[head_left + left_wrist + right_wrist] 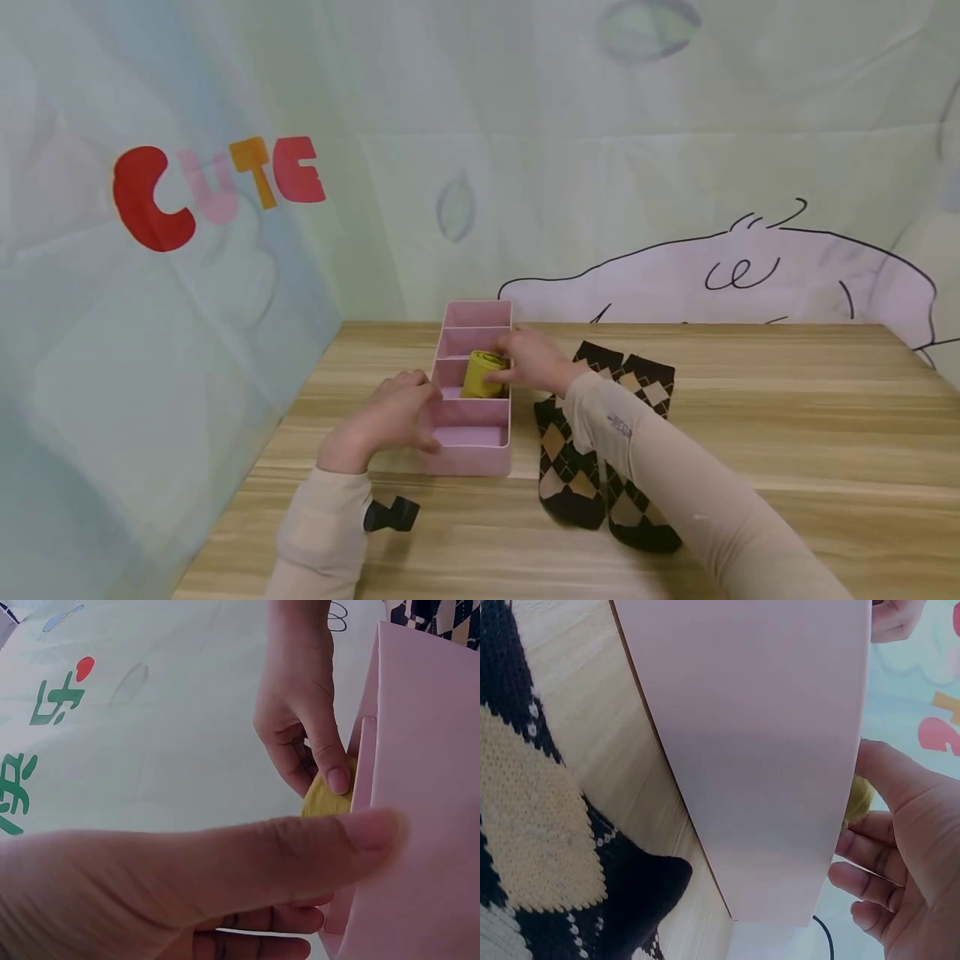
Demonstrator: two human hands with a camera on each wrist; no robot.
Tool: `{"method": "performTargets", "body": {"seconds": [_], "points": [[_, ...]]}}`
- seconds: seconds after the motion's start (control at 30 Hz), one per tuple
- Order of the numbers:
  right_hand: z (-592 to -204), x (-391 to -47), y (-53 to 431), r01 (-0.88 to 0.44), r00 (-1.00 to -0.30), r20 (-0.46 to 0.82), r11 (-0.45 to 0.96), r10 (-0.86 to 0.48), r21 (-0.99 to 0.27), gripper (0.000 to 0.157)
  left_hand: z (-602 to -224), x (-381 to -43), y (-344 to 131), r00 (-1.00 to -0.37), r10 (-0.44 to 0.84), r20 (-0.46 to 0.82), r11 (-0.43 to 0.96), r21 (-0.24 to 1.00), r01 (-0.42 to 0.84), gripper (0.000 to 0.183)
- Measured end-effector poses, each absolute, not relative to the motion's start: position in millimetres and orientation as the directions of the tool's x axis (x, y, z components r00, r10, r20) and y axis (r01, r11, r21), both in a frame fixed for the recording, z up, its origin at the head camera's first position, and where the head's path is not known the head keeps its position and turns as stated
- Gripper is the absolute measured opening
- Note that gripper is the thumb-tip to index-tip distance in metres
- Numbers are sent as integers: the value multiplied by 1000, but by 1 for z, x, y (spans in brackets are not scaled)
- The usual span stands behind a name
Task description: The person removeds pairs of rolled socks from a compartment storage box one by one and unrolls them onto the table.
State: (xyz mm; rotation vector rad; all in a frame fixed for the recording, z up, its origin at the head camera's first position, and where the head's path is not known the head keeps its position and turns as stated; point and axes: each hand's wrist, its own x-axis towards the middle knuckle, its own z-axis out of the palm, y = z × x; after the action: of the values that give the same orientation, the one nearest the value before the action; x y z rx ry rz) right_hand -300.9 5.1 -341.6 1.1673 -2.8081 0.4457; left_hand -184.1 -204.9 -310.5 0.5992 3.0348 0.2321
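A pink divided storage box [468,461] stands lengthwise on the table, its compartments in a row. Rolled yellow socks [482,377] sit in the second compartment from the front, leaning toward its right wall. My right hand [536,362] reaches in over the right wall and pinches the roll between thumb and fingers; in the right wrist view the box wall hides most of the yellow roll [860,799]. With my left hand [386,417] I grip the box's front left part, fingers at the left rim and thumb [300,844] toward the front end.
A pair of black, brown and tan argyle socks [570,467] lies flat to the right of the box, partly under my right forearm. The wooden table [787,433] runs back to a printed cloth backdrop [390,208]. A small black object [393,514] shows at my left wrist.
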Motion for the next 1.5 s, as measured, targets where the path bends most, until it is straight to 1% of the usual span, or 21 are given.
{"method": "performTargets", "body": {"seconds": [0.07, 0.3, 0.6, 0.83, 1.13, 1.3, 1.5], "points": [[-343, -301, 5, -703, -710, 170, 674, -683, -227, 37, -311, -184, -204, -925, 379, -15, 914, 159, 372, 56], [-345, -298, 3, -704, -711, 172, 689, -682, -172, 39, -312, -185, -202, -927, 373, -39, 917, 169, 362, 56], [-347, -295, 2, -718, -696, 182, 676, -694, -167, 40, -311, -185, -201, -929, 368, -46, 917, 183, 354, 57], [-349, -292, 1, -706, -707, 160, 672, -689, -223, 42, -310, -183, -202, -935, 350, -49, 923, 190, 336, 58], [-345, -287, -2, -706, -706, 152, 667, -692, -240, 43, -312, -183, -204, -939, 338, -59, 926, 203, 320, 58], [-341, -286, -2, -710, -701, 165, 659, -693, -249, 39, -312, -185, -203, -941, 333, -63, 928, 200, 315, 58], [-336, -286, -1, -722, -691, 214, 641, -691, -261, 32, -311, -185, -202, -943, 325, -70, 930, 203, 306, 58]]}}
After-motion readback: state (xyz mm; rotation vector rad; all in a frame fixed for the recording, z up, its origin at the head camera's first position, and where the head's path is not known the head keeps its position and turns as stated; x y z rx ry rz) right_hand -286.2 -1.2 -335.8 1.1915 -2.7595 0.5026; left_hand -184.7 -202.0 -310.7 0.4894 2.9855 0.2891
